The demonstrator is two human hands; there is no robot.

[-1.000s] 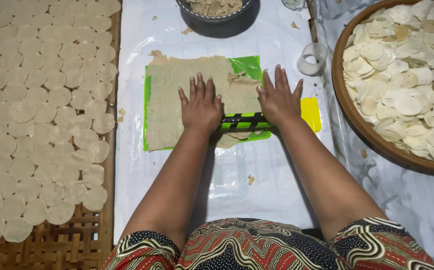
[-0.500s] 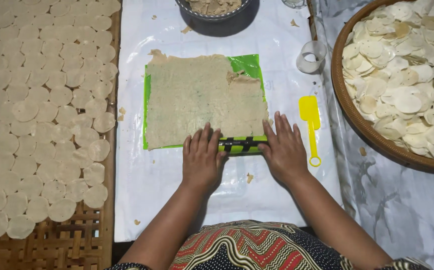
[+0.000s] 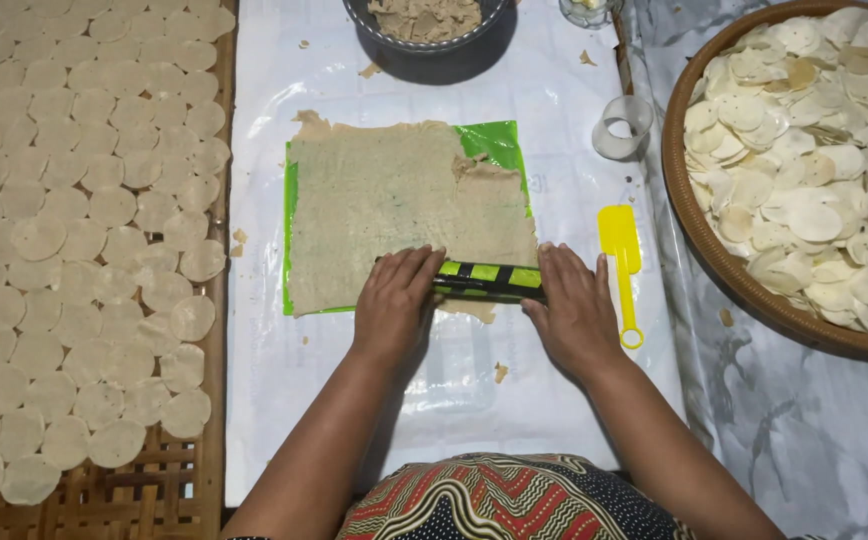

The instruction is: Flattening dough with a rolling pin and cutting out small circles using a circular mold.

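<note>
Two hands press flat on a green-and-black striped roller (image 3: 487, 280) that lies crosswise at the near edge of a thin sheet of dough (image 3: 409, 215). The left hand (image 3: 394, 305) lies palm down with fingers straight and together, covering the roller's left end, its fingertips on the dough just past the roller. The right hand (image 3: 576, 310) lies the same way over the roller's right end, fingers extended and spread a little, not curled around anything. Only the middle part of the roller shows, between the two hands.

Beyond the roller the dough sheet stretches away from the person over a green plastic sheet (image 3: 499, 145), whose far right corner is bare. A ragged bit of dough sticks out on the near side of the roller. Just right of the right hand a yellow plastic spatula (image 3: 621, 265) lies on the white worktop (image 3: 284, 380) cover, and farther off a clear round cutter ring (image 3: 622, 127). A dark bowl (image 3: 426, 35) of dough stands at the far edge. Pale dough discs (image 3: 74, 230) cover a woven bamboo rack (image 3: 154, 490) on the left; a round basket (image 3: 714, 250) on the right holds many more.
</note>
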